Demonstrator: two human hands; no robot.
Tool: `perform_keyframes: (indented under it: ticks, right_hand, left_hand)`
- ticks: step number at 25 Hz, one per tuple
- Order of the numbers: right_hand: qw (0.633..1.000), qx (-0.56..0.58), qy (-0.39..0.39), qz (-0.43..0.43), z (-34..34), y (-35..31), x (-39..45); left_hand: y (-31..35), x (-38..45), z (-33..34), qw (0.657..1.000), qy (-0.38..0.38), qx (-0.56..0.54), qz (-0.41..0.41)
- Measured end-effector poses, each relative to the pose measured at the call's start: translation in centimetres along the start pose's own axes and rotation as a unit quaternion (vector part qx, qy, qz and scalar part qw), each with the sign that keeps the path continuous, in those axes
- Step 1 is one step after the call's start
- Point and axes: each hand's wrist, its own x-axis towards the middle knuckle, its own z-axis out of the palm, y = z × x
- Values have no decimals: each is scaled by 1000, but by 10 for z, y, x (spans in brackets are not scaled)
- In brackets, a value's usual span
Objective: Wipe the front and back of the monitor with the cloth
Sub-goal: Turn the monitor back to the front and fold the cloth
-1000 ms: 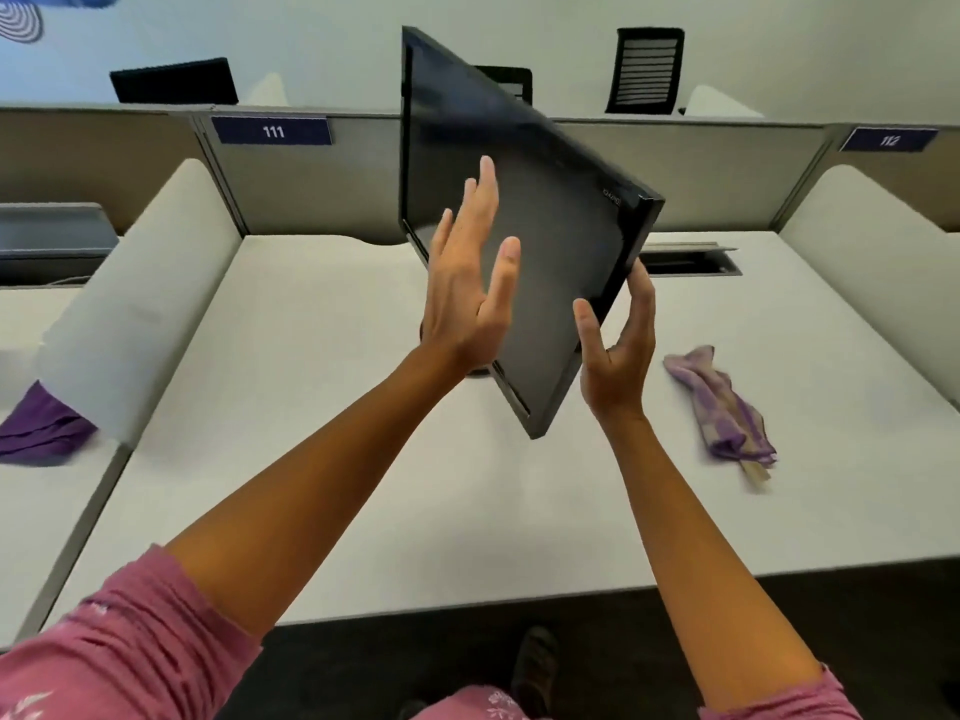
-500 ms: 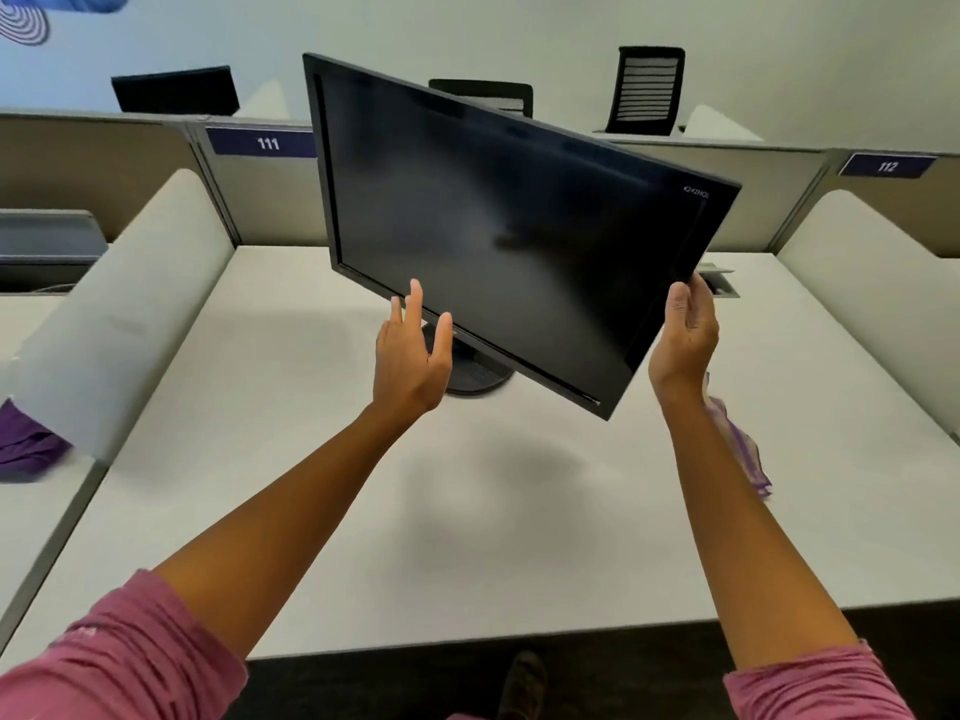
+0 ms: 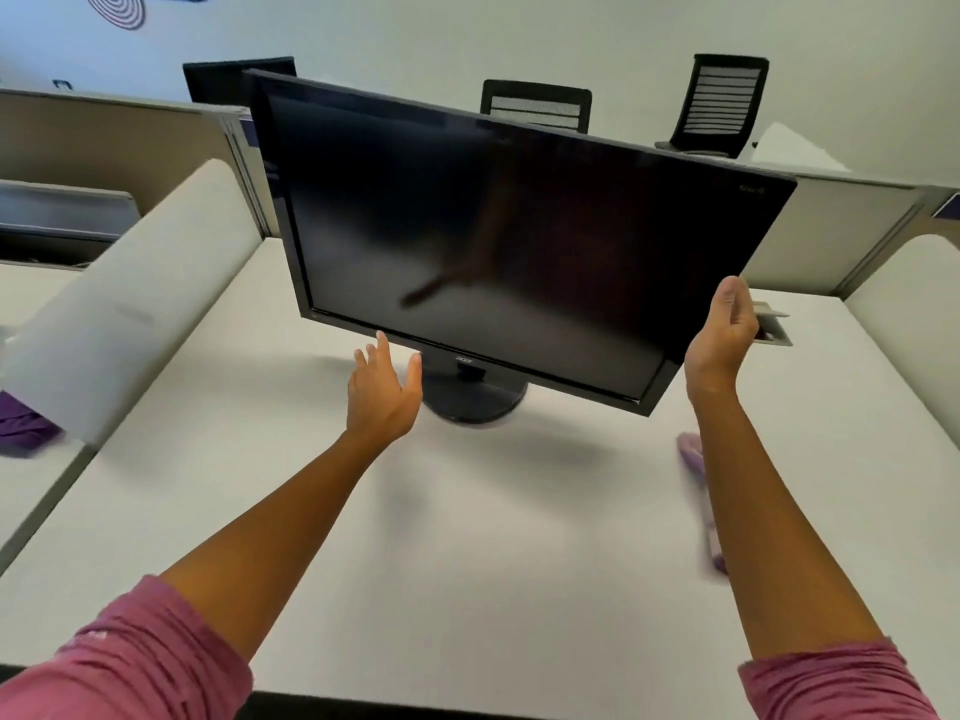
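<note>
Fingers of left hand spread, holding nothing, just under monitor bottom edge; right hand cupping its right edge, grip uncertain; turning to face front seemingly finishing; next, likely steadying on desk, fetching cloth beside right forearm.

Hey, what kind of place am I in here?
Most likely an open-plan office: a white desk walled off by low beige cubicle partitions, a black flat-screen monitor on a round stand, and black mesh-backed office chairs along the far wall.
</note>
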Motion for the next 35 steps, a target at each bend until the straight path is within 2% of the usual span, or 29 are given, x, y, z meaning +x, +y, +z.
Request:
perform_keyframes:
  ticks: [11,14,17,22,26,32,35]
  right_hand:
    - [997,60,-34,16,21,12,50]
    - [998,59,17,21,16,36,32]
    - [993,25,89,75,7,73,-8]
    - [988,-100,64,99,0,115,-52]
    - [982,-154,38,106,1,124,-58]
    - [977,-175,58,105,10,121,-62]
    - [966,-228,38,116,15,128,-65]
  left_hand:
    - [-25,15,22,992,49,57,-97]
    - [-42,12,18,987,61,74,-128]
    - [-57,16,8,984,69,76,-148]
    - [-74,36,-18,982,82,10,-168]
    - [-76,57,-34,965,77,-106,-226]
    - [-67,66,-38,957,56,-183,-220]
    - [-65,62,-36,959,48,-181,-210]
